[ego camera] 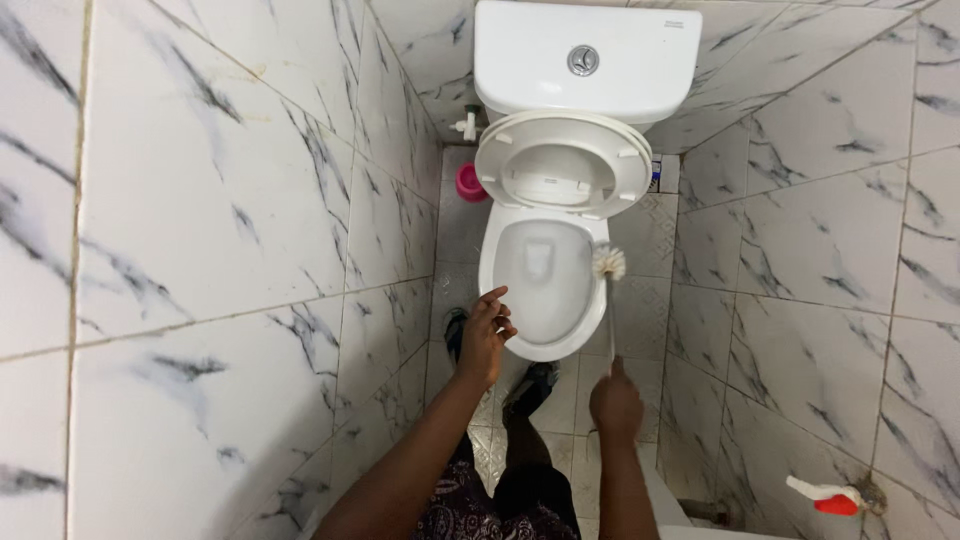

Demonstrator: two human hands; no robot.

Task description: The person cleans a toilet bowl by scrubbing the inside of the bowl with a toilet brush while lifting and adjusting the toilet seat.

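Marble-tiled cubicle, toilet bowl (545, 285) at frame centre, seat raised: my right hand (616, 405) grips the toilet brush (609, 264) at the bowl's right rim, left hand (486, 330) open, empty; I should keep bristles low, limiting splash.

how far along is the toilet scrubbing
Done: the seat and lid are raised, leaving the toilet bowl open. In hand: the right hand holds the toilet brush at the rim; the left hand hovers by the rim. Left: bristles are not yet down inside the bowl.
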